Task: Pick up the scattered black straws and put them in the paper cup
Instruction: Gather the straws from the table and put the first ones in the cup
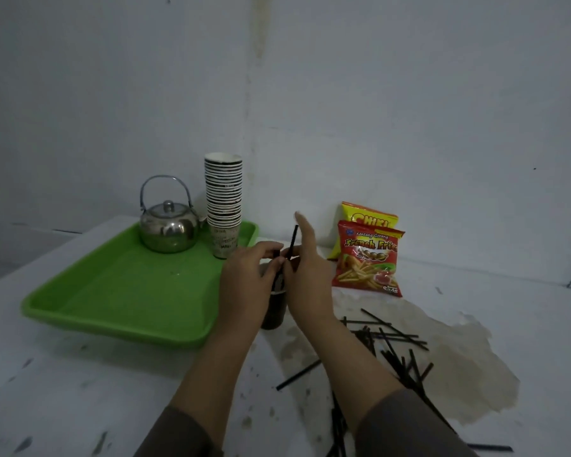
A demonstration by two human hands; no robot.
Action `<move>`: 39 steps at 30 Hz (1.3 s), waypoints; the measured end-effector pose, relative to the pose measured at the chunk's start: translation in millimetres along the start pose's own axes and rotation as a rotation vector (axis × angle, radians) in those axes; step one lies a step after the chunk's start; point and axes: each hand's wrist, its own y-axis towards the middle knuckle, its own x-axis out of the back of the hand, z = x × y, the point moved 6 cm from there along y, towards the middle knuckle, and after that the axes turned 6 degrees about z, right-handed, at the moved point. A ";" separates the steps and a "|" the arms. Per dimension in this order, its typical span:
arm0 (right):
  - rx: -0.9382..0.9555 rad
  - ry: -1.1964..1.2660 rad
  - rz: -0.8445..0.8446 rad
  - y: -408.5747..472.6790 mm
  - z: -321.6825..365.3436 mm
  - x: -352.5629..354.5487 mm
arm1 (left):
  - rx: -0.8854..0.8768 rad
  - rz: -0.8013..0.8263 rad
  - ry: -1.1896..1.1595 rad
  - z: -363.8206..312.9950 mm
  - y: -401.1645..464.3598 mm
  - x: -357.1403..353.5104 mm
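Observation:
A dark paper cup point(275, 311) stands on the white table just right of the green tray, mostly hidden behind my hands. My left hand point(249, 275) wraps around the cup's upper part. My right hand point(305, 268) pinches one black straw point(292, 240) upright over the cup's mouth, index finger pointing up. Several black straws point(389, 344) lie scattered on the table to the right of my right forearm, and more lie near the lower edge beneath that arm.
A green tray point(122, 291) at left carries a steel kettle point(168, 225) and a tall stack of paper cups point(224, 202). Two snack bags point(368, 255) lean against the wall behind the straws. A brownish stain point(468, 357) marks the table at right.

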 end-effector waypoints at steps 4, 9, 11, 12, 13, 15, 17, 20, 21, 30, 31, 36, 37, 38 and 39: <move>-0.006 -0.147 0.074 0.6 -0.9 0.5 | -0.027 0.026 0.046 1.0 1.9 -1.3; -0.049 -0.098 0.070 -5.0 2.6 24.9 | -0.036 0.027 0.067 -3.1 7.0 7.3; -0.063 -0.087 0.033 -12.3 0.1 47.8 | -0.073 -0.004 0.058 -15.9 6.8 13.0; -0.077 -0.084 0.015 -18.0 -3.3 61.9 | -0.112 -0.021 0.054 -25.9 3.7 14.5; -0.097 -0.083 0.002 -25.1 -7.8 76.6 | -0.155 -0.028 0.044 -36.6 -2.0 13.8; -0.155 -0.096 0.000 -43.2 -21.0 105.4 | -0.243 0.035 0.023 -57.3 -24.3 2.7; -0.225 -0.129 0.018 -64.1 -37.5 130.3 | -0.289 0.223 0.018 -70.6 -54.7 -21.5; -0.332 -0.251 0.064 -99.2 -63.4 157.6 | -0.194 0.554 0.064 -71.2 -93.0 -62.4; -0.368 -0.297 0.083 -109.6 -70.3 163.7 | -0.175 0.601 0.086 -69.9 -100.8 -71.4; -0.426 -0.485 0.476 -138.9 -70.8 146.3 | -0.188 0.646 0.204 -63.3 -111.2 -82.7; -0.412 -0.561 0.528 -142.3 -68.1 140.0 | -0.182 0.648 0.215 -62.2 -110.8 -82.6; -0.370 -0.650 0.608 -151.3 -58.8 120.5 | -0.171 0.667 0.250 -59.3 -111.8 -83.9; -0.387 -0.624 0.608 -151.2 -59.4 119.5 | -0.168 0.670 0.245 -59.4 -111.5 -84.0; -0.406 -0.602 0.606 -151.3 -60.3 118.9 | -0.166 0.669 0.238 -59.4 -111.2 -83.5; -0.419 -0.586 0.598 -151.5 -61.0 118.9 | -0.162 0.667 0.229 -59.1 -110.7 -82.7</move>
